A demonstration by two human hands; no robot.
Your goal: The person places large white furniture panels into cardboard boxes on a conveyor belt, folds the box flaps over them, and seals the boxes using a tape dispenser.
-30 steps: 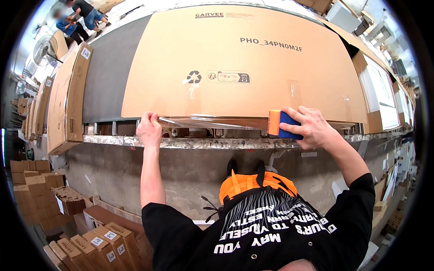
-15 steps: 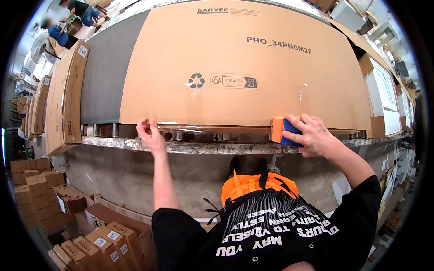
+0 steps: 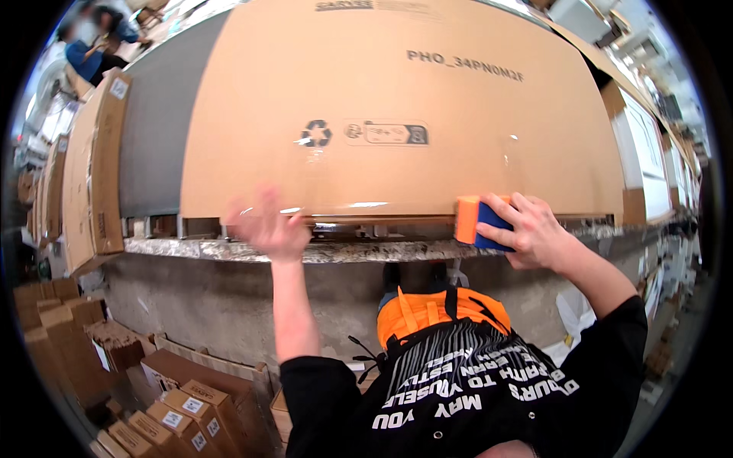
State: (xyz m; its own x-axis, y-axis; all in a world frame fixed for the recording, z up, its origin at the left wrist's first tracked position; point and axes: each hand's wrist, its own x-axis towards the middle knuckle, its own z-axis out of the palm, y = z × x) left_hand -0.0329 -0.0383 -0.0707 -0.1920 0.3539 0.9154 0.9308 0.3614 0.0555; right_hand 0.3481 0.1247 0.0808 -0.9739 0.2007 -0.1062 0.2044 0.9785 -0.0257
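A large flat cardboard box [image 3: 366,91] lies across the work table in front of me. Clear, shiny tape [image 3: 366,204] runs along its near edge, between my two hands. My right hand [image 3: 527,229] grips an orange and blue tape dispenser [image 3: 468,220] at that edge, right of the middle. My left hand [image 3: 271,227] is at the near edge further left, blurred by motion, its fingers spread and holding nothing visible. Whether its palm touches the box cannot be made out.
A tall carton [image 3: 95,168] stands left of the dark belt [image 3: 156,137]. At the right is an open box with white panels [image 3: 645,149]. Several cartons [image 3: 179,416] stand at the lower left. Two people [image 3: 92,57] are at the far left.
My left hand has gone from pinching at the near edge to spread fingers, slightly to the right. My right hand keeps its hold on the tape dispenser. The view has shifted slightly.
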